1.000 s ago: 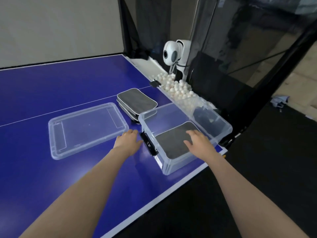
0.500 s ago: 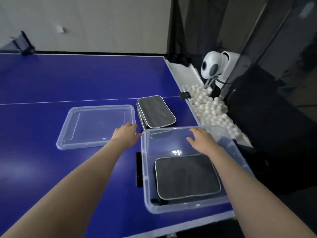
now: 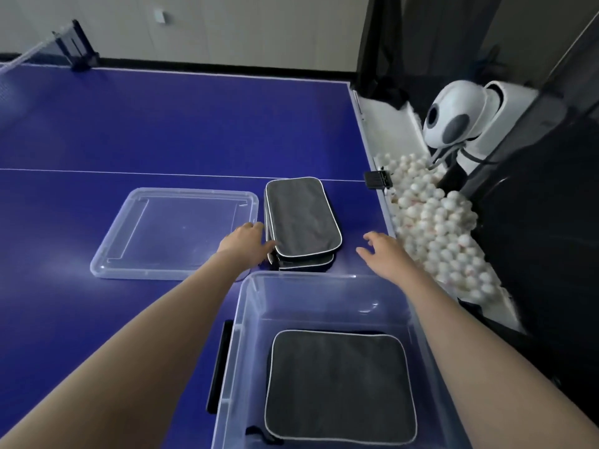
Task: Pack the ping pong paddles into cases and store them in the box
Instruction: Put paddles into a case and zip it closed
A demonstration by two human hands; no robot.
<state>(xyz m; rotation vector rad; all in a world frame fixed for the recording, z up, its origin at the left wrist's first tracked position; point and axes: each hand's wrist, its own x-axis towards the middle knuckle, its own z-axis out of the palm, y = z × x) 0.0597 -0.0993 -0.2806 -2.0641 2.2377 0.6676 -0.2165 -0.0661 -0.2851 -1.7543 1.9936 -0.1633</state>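
Head cam looks down at a blue ping pong table (image 3: 162, 140), with a stack of two dark grey zip cases with white piping (image 3: 301, 222) sitting just past the far rim of a clear plastic box (image 3: 324, 277). The left hand (image 3: 244, 243) is right up against the stack's left side. Its fingers are pretty much straight and relaxed, the fingertips (image 3: 256, 227) touch the edge of the cases and the thumb sits by the near left corner, so it's touching but not wrapped around anything. The right hand (image 3: 385, 251) hovers just off the stack's right side with the fingers spread and loosely bent. It's got nothing in it, and there's a visible gap of blue table between it and the cases. So the stack lies between the two hands, closer to the left one. Inside the box, a third dark grey case (image 3: 340, 384) lies flat on the bottom at the near end. The box's clear plastic lid (image 3: 175, 234) lies flat on the table just left of the stack. Off the table's right edge there's a trough heaped with white ping pong balls (image 3: 437, 228), and a white ball machine (image 3: 453, 121) behind it.
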